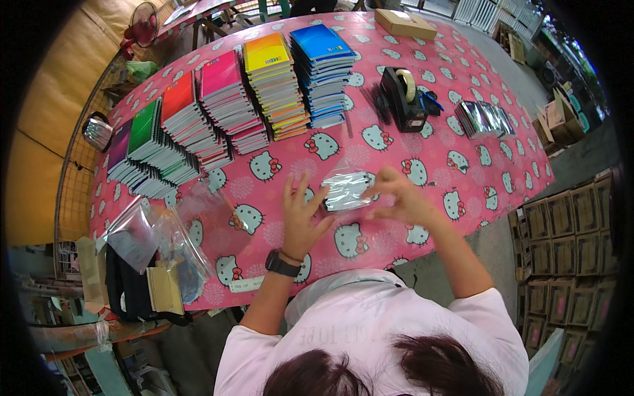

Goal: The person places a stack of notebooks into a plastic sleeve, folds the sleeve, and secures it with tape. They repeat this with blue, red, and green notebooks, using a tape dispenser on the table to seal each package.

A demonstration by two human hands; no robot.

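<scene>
A small bundle (346, 191) in shiny clear plastic lies on the table in front of me. My left hand (302, 214) is at its left side, fingers spread, with the index finger and thumb near its edge. At the opposite end, my right hand (401, 197) has bent fingers on the wrap's edge, its thumb held apart. Glare hides what the bundle contains. To the left lie loose clear plastic bags (181, 247). Beyond my hands stand stacks of spiral notebooks, among them yellow ones (269, 53), blue ones (321, 41) and pink ones (221, 74).
A black tape dispenser (404, 99) with a tape roll stands beyond my right hand. Farther right are wrapped bundles (485, 120). A cardboard box (405, 23) sits at the far edge. A pink patterned cloth (422, 228) covers the table; stacked cartons (568, 244) stand on the right.
</scene>
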